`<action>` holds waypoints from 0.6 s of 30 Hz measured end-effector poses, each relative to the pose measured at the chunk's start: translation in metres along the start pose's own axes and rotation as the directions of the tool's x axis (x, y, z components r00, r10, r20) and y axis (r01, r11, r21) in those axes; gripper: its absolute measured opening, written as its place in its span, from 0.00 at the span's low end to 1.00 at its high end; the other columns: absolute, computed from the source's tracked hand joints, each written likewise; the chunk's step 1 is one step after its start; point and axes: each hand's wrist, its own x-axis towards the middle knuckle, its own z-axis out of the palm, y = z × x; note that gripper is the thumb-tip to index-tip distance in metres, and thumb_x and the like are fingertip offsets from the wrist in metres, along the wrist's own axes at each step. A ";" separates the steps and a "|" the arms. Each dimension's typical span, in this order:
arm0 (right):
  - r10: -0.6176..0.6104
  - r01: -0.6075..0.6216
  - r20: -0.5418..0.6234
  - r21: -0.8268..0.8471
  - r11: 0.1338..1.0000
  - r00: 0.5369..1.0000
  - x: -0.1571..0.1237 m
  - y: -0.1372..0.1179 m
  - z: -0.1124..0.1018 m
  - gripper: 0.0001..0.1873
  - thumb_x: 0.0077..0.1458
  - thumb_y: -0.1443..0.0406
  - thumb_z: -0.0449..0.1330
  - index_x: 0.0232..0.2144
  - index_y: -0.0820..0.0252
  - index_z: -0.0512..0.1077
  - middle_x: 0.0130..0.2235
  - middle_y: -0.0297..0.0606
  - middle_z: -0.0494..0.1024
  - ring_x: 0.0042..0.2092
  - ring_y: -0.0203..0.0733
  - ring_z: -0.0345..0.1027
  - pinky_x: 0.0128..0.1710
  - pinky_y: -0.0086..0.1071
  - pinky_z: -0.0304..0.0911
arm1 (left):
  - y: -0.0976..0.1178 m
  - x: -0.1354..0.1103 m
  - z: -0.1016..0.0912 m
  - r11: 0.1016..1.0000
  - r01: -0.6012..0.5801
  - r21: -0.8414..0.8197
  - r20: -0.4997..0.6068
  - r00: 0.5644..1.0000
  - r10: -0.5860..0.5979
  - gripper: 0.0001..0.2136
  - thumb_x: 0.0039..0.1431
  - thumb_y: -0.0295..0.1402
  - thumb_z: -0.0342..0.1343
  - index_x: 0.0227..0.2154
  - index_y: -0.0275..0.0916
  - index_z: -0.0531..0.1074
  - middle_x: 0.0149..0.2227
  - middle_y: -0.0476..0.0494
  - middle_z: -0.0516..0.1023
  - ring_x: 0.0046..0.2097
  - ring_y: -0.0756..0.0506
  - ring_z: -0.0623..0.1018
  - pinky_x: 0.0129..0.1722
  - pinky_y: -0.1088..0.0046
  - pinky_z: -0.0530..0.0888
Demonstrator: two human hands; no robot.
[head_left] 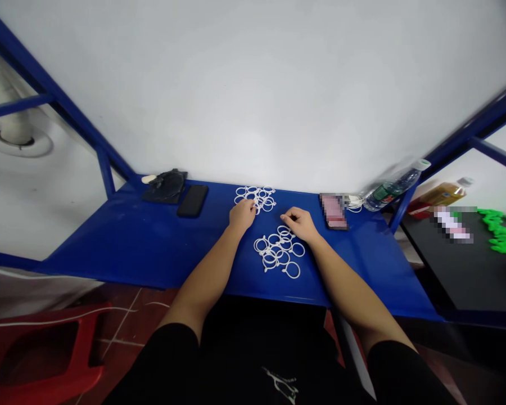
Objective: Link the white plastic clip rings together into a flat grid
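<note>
A blue surface (152, 242) fills the middle of the room. Closest to the person's body is the near heap of white rings (281, 251), and each ring seems to have a little knob. Some rings lie on top of others. The right hand (301, 224) is by the far edge of this heap. Its fingers are bent, and I cannot tell if they grip a ring.

A bit farther off, the left hand (242, 215) is at the far heap of white rings (261, 194). Its fingers curl in too. Some white shows at the tips, but I cannot tell if they pinch it.

Rings like these could hook together, so it looks best to pinch just one, lift it slowly and keep the two heaps apart.

Off to the sides lie a dark phone (193, 201) and a clear bottle (388, 192). Behind it all is a white wall (253, 101).
</note>
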 end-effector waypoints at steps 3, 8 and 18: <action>-0.030 0.030 0.002 -0.040 0.999 1.000 -0.001 -0.001 0.002 0.16 0.63 0.56 0.62 0.26 0.57 0.74 0.28 0.36 0.76 0.30 0.39 0.69 0.32 0.34 0.64 | 0.001 -0.001 -0.002 0.999 -0.020 -0.037 -0.092 0.996 0.016 0.11 0.65 0.28 0.58 0.47 0.43 0.80 0.47 0.42 0.82 0.48 0.41 0.81 0.46 0.67 0.76; -0.111 0.107 -0.093 -0.047 0.993 0.989 -0.003 -0.010 0.002 0.12 0.66 0.57 0.62 0.45 0.55 0.79 0.35 0.38 0.81 0.32 0.40 0.72 0.35 0.36 0.69 | 0.013 -0.010 0.000 0.955 -0.274 -0.112 -0.287 0.929 0.233 0.07 0.67 0.30 0.58 0.43 0.43 0.81 0.44 0.44 0.82 0.46 0.45 0.81 0.45 0.71 0.76; -0.203 0.199 -0.107 -0.050 0.979 0.973 -0.006 -0.020 0.004 0.09 0.69 0.58 0.60 0.42 0.54 0.78 0.37 0.38 0.82 0.37 0.42 0.76 0.39 0.36 0.71 | 0.033 -0.031 0.017 0.758 -0.618 -0.208 -0.300 0.778 0.552 0.10 0.69 0.31 0.57 0.47 0.42 0.81 0.48 0.43 0.84 0.47 0.47 0.83 0.48 0.70 0.80</action>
